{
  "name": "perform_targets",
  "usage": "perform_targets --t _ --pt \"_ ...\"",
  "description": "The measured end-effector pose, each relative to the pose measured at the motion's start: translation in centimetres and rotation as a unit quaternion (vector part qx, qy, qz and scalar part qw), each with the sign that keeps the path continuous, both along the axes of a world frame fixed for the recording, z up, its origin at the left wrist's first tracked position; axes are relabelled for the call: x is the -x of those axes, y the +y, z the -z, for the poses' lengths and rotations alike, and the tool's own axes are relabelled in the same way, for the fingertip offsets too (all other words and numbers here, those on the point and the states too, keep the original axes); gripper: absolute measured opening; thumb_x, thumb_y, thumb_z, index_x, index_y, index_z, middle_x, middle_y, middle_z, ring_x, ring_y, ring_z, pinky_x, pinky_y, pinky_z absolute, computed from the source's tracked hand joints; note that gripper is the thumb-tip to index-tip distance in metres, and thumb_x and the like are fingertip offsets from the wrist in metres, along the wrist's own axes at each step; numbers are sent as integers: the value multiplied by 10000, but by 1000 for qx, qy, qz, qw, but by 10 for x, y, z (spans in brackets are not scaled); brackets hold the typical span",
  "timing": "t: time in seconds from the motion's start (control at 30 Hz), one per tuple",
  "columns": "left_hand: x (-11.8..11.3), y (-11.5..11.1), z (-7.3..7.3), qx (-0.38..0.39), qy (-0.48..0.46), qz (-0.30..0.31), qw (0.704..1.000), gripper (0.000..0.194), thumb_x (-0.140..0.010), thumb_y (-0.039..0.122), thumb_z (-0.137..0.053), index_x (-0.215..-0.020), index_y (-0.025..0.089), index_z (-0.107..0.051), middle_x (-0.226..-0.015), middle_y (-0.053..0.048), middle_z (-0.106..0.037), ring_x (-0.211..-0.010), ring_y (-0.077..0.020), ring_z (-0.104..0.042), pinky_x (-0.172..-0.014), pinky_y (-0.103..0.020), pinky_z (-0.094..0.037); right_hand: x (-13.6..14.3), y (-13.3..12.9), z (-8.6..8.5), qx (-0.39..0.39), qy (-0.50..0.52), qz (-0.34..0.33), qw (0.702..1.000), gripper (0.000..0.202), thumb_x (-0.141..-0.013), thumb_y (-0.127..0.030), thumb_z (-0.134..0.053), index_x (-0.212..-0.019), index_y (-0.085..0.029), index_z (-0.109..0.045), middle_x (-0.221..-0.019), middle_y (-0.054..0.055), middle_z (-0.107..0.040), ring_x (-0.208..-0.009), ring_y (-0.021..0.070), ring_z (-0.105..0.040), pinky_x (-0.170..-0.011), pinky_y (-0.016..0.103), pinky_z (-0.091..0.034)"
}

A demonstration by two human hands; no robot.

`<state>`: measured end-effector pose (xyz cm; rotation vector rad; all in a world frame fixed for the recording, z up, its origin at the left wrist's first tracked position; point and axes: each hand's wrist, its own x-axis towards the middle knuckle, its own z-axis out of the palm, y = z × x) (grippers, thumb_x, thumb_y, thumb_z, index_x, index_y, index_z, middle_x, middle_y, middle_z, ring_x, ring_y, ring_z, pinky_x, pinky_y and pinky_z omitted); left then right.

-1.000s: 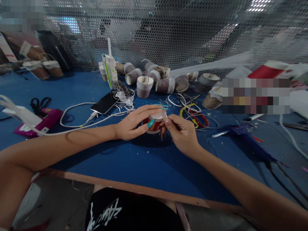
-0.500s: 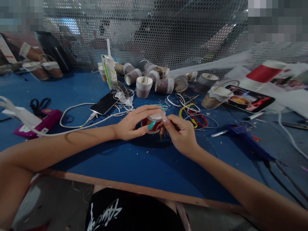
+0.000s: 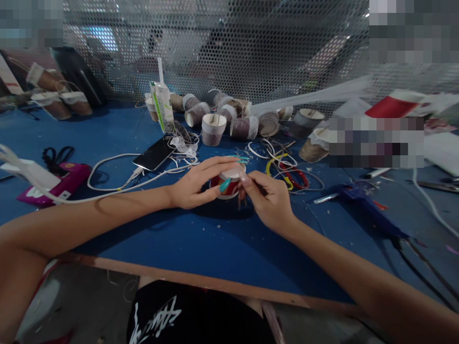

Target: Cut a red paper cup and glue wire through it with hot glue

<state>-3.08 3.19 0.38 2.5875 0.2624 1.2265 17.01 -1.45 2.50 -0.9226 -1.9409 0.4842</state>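
Above the blue tabletop, a small red and white paper cup (image 3: 232, 188) lies between my two hands. My left hand (image 3: 195, 184) grips it from the left, its thumb with a teal nail against the near side and its fingers reaching over the far side. At the cup's right edge, the thumb and fingers of my right hand (image 3: 271, 200) are pinched together. They touch the cup, and my fingers cover part of it. Whether a thin material is also in that pinch I cannot make out.
Twine-wrapped cups (image 3: 213, 130) cluster at the back before a perforated metal screen (image 3: 229, 57). A phone (image 3: 154, 154) with a white cable lies left, beside a drink carton (image 3: 163, 107). Yellow and red-handled scissors (image 3: 297, 177) and a blue glue gun (image 3: 369, 205) are right; a purple device (image 3: 71, 179) is far left.
Both hands stay on the cup in nearly the same grip. The whole view has shifted very slightly, and nothing on the table has visibly moved.
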Motion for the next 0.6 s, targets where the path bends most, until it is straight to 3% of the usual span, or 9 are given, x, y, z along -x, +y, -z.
perform_targets --t 0.17,0.3,0.6 --pt "1 0 -1 -2 2 12 1000 528 -916 365 -425 -1393 142 -390 -1386 -199 -479 -1301 -268 -465 -1067 -462 -411 0 0 0 -14 -4 -5 1000 331 -944 -292 -480 -630 -200 -532 -520 -42 -569 -484 82 -535 -523 236 -399" --pt "0 0 -2 1 2 18 1000 558 -909 417 -437 -1403 162 -378 -1395 -190 -474 -1297 -277 -469 -1059 -480 -416 1 0 -1 -13 -12 -3 1000 335 -954 -323 -457 -651 -205 -537 -517 -41 -579 -476 87 -540 -530 246 -407" --pt "-2 1 1 -4 -9 -2 1000 502 -921 352 -444 -1392 186 -394 -1381 -171 -497 -1282 -247 -488 -1044 -462 -436 1 -2 0 -44 -39 34 998 361 -958 -341 -446 -624 -212 -502 -512 -39 -576 -482 95 -529 -548 270 -395"
